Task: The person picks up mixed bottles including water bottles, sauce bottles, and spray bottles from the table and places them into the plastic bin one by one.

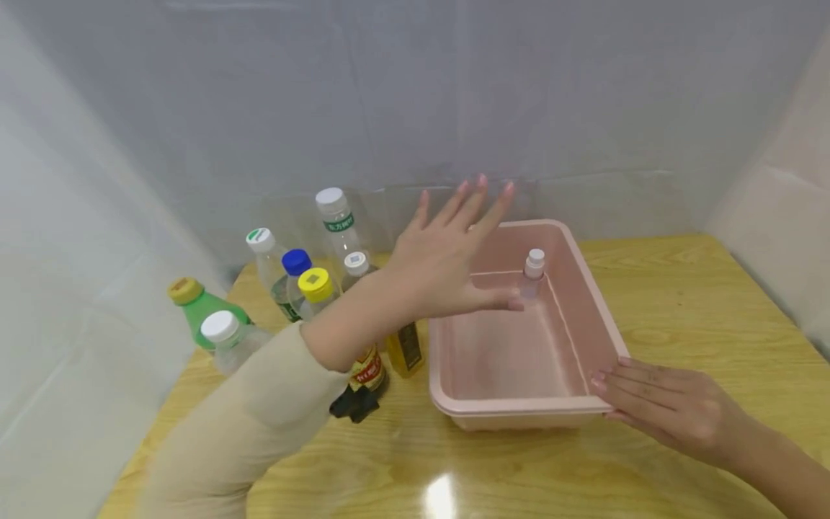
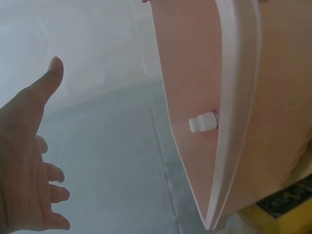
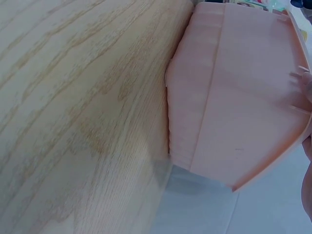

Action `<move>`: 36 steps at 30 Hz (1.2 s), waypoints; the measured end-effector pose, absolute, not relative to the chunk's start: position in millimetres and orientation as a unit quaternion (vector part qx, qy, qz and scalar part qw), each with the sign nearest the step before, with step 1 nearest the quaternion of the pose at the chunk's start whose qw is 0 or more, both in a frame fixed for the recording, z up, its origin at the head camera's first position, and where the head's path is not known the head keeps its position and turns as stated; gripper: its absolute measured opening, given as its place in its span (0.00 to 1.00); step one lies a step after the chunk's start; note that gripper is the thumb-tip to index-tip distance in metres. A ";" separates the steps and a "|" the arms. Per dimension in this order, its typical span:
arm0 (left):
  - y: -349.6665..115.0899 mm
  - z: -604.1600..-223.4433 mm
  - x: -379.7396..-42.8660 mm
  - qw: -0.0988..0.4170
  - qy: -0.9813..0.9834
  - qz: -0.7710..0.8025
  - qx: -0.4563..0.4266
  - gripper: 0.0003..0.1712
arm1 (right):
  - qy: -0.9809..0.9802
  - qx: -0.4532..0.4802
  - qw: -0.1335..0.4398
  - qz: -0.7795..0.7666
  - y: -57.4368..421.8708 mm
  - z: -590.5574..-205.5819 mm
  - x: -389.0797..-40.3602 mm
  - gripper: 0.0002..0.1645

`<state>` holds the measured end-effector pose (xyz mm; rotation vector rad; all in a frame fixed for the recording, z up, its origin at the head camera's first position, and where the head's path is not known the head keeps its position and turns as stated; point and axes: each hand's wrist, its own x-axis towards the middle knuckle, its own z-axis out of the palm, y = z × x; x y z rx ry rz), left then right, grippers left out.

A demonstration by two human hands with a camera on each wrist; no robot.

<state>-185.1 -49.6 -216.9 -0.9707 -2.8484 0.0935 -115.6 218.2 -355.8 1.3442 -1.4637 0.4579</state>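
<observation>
My left hand (image 1: 444, 263) is spread with its fingers apart, above the left rim of a pink plastic basin (image 1: 528, 404). It holds nothing, and the left wrist view shows its palm side beside the basin. At the basin's front right corner, my right hand (image 1: 674, 407) holds the rim, fingertips over the edge and thumb lower on the outer side. A small bottle with a white cap (image 1: 534, 265) stands upright inside the basin, near its far right corner. The right wrist view shows the basin's outer wall (image 3: 253, 92), with fingers at the picture's right edge.
Left of the basin stand several bottles, among them a green one (image 1: 207, 310), one with a blue cap (image 1: 296, 262), one with a yellow cap (image 1: 315, 285) and a square yellow bottle (image 1: 405, 349). My left forearm covers some. The wooden table (image 1: 687, 295) meets pale sheeting behind.
</observation>
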 end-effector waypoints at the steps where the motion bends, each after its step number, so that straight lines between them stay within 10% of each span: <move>1: -53.0 -215.8 -182.6 0.064 -0.943 0.035 -0.325 0.67 | -0.610 0.563 0.523 0.194 217.9 -355.8 -115.6 0.15; 36: -170.7 -204.5 -131.2 0.064 -0.961 -0.136 -0.232 0.73 | -0.595 0.569 0.524 0.220 215.5 -353.1 -110.6 0.14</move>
